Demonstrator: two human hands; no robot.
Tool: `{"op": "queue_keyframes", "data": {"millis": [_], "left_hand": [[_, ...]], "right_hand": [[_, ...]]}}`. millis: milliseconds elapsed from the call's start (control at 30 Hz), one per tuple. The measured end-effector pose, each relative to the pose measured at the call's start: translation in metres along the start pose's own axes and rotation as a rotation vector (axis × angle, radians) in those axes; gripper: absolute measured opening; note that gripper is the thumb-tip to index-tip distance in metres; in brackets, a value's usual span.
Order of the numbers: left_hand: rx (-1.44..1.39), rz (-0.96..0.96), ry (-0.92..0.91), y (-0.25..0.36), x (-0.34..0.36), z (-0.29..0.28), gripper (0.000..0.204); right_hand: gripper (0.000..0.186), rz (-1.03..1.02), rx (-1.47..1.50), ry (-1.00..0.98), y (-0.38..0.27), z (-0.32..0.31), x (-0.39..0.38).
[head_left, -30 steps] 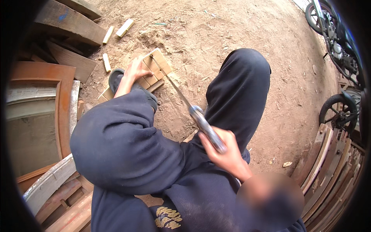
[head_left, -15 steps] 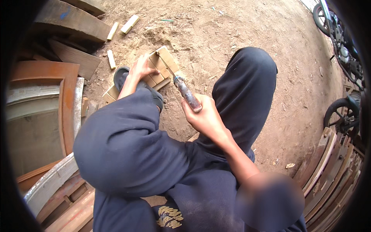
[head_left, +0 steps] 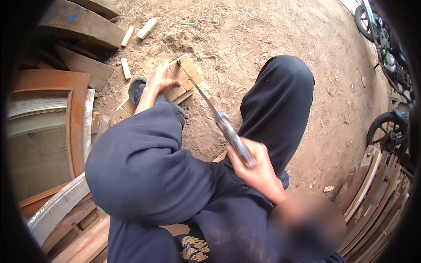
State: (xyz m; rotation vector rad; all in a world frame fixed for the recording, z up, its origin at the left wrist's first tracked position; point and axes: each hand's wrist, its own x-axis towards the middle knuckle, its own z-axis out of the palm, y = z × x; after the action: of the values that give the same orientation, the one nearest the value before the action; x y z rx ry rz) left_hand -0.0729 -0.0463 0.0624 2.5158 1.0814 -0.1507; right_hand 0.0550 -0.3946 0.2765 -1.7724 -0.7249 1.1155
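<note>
My right hand (head_left: 258,168) is closed round the worn, dark handle of a handsaw (head_left: 236,141). The narrow blade slants away to the upper left and lies across a pale wooden board (head_left: 190,69) with lines across its face. My left hand (head_left: 158,81) grips that board just left of the blade, thumb stretched toward the saw and fingers over the far side. Beside the left hand, my foot in a dark sandal (head_left: 137,85) is against the wood. Where the blade meets the board, I cannot make out how deep it sits.
Small offcuts (head_left: 147,28) lie on the dirt ground beyond the board. To the left are thick timbers (head_left: 79,24) and a brown wooden frame (head_left: 78,118). Stacked planks (head_left: 372,197) and motorcycles (head_left: 390,59) stand at the right. My bent knee (head_left: 280,96) rises beside the saw.
My right hand has drawn the saw back toward my body, down and to the right, so more blade shows. The left hand and the board have stayed nearly still.
</note>
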Motion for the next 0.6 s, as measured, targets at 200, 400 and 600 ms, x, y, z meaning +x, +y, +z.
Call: {"op": "queue_keyframes", "data": {"millis": [200, 400, 600], "left_hand": [[0.039, -0.024, -0.005, 0.01, 0.004, 0.002, 0.084], [-0.007, 0.027, -0.02, 0.024, 0.002, -0.018, 0.082], [0.037, -0.055, 0.0, 0.019, -0.008, -0.013, 0.084]], "right_hand": [[0.03, 0.043, -0.029, -0.039, 0.008, 0.032, 0.077], [0.024, 0.051, 0.002, 0.023, -0.013, -0.004, -0.01], [0.032, 0.026, -0.053, -0.025, -0.007, 0.04, 0.081]]}}
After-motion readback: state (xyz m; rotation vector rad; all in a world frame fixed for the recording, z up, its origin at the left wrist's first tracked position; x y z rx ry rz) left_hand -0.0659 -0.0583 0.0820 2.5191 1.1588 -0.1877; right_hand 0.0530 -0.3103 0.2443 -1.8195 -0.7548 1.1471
